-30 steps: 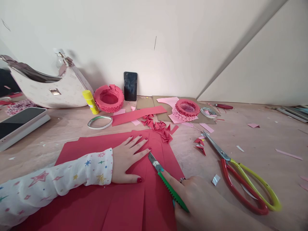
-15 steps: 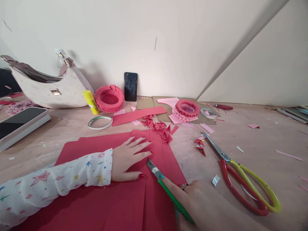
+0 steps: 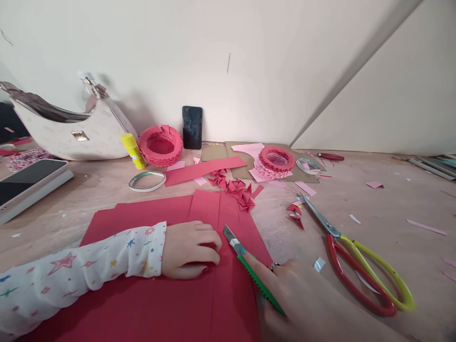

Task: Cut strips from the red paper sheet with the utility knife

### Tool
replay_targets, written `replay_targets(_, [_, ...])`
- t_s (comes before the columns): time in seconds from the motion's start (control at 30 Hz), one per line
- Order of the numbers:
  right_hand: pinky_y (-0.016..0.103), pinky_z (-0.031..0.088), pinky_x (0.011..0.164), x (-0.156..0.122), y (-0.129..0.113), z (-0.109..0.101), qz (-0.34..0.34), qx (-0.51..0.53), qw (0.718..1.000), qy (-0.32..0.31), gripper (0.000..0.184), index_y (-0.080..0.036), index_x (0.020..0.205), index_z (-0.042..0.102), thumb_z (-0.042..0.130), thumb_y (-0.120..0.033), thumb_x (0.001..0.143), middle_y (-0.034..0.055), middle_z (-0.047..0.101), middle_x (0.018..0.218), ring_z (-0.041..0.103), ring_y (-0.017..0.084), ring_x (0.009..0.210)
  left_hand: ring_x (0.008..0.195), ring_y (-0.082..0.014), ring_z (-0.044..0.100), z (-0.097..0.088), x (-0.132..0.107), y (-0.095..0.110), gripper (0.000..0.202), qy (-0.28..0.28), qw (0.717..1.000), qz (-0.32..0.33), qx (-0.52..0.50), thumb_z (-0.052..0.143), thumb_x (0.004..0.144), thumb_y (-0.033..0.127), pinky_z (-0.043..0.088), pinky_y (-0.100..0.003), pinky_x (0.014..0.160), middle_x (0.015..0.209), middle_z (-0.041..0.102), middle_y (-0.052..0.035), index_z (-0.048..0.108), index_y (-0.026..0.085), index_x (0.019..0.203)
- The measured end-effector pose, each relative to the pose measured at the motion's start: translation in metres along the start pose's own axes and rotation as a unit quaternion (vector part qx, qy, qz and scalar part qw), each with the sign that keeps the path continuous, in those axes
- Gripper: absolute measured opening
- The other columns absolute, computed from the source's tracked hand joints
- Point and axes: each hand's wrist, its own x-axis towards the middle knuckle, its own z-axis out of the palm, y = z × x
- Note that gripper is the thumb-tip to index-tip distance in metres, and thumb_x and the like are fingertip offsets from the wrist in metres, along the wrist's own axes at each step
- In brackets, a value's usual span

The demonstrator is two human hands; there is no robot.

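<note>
My left hand [image 3: 190, 249] rests on a large red paper sheet [image 3: 142, 218], its fingers curled inward and nothing visible in them. The sheet has several long straight slits. My right hand [image 3: 295, 299] grips a green utility knife [image 3: 260, 285] low on the sheet's right side. The knife's steel blade [image 3: 231, 240] points up and left, close to my left fingertips and over the red paper. A white sleeve with coloured stars covers my left arm.
Red-and-yellow scissors [image 3: 333, 254] lie right of my right hand. Folded red paper triangles [image 3: 235, 190] lie beyond the sheet, near a red paper strip [image 3: 203, 171]. Farther back are a glue stick [image 3: 133, 151], two paper rings, a phone [image 3: 192, 127], and a handbag [image 3: 71, 133].
My left hand has gone from fingers spread flat on the sheet to curled shut. The knife blade has shifted slightly up and right.
</note>
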Motion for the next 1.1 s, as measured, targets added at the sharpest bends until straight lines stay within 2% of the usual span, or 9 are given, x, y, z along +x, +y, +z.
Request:
replay_targets(0.2, [0.027, 0.011, 0.045, 0.0027, -0.0025, 0.0039, 0.002, 0.008, 1.000, -0.001, 0.042, -0.011, 0.111, 0.041, 0.036, -0.016, 0.070, -0.0029, 0.047, 0.046, 0.031, 0.009, 0.037, 0.078, -0.0165, 0.045, 0.0004, 0.0024, 0.0018, 0.015, 0.014, 1.000, -0.007, -0.002, 0.037, 0.079, 0.028, 0.036, -0.030, 0.071, 0.092, 0.049, -0.0078, 0.048, 0.020, 0.084])
replay_targets(0.53, [0.026, 0.011, 0.045, 0.0017, -0.0026, 0.0010, 0.001, 0.017, 1.000, -0.002, 0.039, -0.012, 0.110, 0.042, 0.035, -0.017, 0.072, -0.0021, 0.047, 0.048, 0.032, 0.009, 0.038, 0.086, -0.0181, 0.045, -0.0001, 0.0005, 0.0017, 0.014, 0.008, 0.999, -0.010, -0.044, 0.037, 0.077, 0.030, 0.037, -0.032, 0.077, 0.098, 0.048, -0.0081, 0.047, 0.020, 0.079])
replay_targets(0.67, [0.026, 0.010, 0.045, 0.0037, -0.0041, 0.0020, 0.010, 0.026, 0.999, -0.022, 0.042, -0.013, 0.112, 0.041, 0.036, -0.018, 0.071, -0.0023, 0.048, 0.049, 0.031, 0.009, 0.038, 0.083, -0.0177, 0.046, 0.0001, 0.0005, 0.0005, 0.013, 0.006, 0.999, -0.002, -0.042, 0.042, 0.075, 0.030, 0.037, -0.031, 0.074, 0.096, 0.048, -0.0073, 0.049, 0.021, 0.080])
replay_targets(0.83, [0.026, 0.008, 0.044, 0.0084, -0.0072, -0.0022, 0.042, 0.035, 0.996, -0.064, 0.045, -0.015, 0.110, 0.042, 0.039, -0.017, 0.064, -0.0032, 0.048, 0.048, 0.032, 0.009, 0.038, 0.076, -0.0162, 0.045, 0.0020, 0.0011, -0.0017, 0.013, -0.003, 0.999, -0.001, -0.042, 0.045, 0.073, 0.031, 0.036, -0.031, 0.070, 0.091, 0.048, -0.0068, 0.045, 0.019, 0.068])
replay_targets(0.93, [0.026, 0.008, 0.045, 0.0097, -0.0084, -0.0033, 0.043, 0.039, 0.996, -0.063, 0.047, -0.014, 0.110, 0.042, 0.039, -0.016, 0.064, -0.0033, 0.048, 0.047, 0.031, 0.009, 0.037, 0.074, -0.0154, 0.044, 0.0023, 0.0014, -0.0018, 0.015, -0.011, 0.999, -0.006, -0.051, 0.046, 0.072, 0.031, 0.036, -0.031, 0.069, 0.091, 0.048, -0.0064, 0.044, 0.018, 0.065])
replay_targets(1.0, [0.026, 0.008, 0.045, 0.0092, -0.0085, -0.0021, 0.040, 0.042, 0.997, -0.054, 0.047, -0.014, 0.112, 0.041, 0.039, -0.016, 0.064, -0.0033, 0.048, 0.048, 0.031, 0.008, 0.038, 0.074, -0.0150, 0.044, 0.0025, 0.0014, -0.0020, 0.016, -0.007, 0.998, -0.028, -0.050, 0.049, 0.070, 0.032, 0.036, -0.030, 0.071, 0.091, 0.048, -0.0063, 0.043, 0.017, 0.066])
replay_targets(1.1, [0.026, 0.008, 0.045, 0.0073, -0.0080, -0.0003, 0.044, 0.044, 0.997, -0.045, 0.049, -0.016, 0.114, 0.040, 0.039, -0.016, 0.065, -0.0034, 0.049, 0.050, 0.033, 0.009, 0.039, 0.084, -0.0186, 0.045, 0.0041, 0.0008, -0.0039, 0.026, 0.033, 0.992, -0.117, -0.019, 0.053, 0.066, 0.039, 0.035, -0.034, 0.077, 0.097, 0.048, -0.0086, 0.045, 0.017, 0.075])
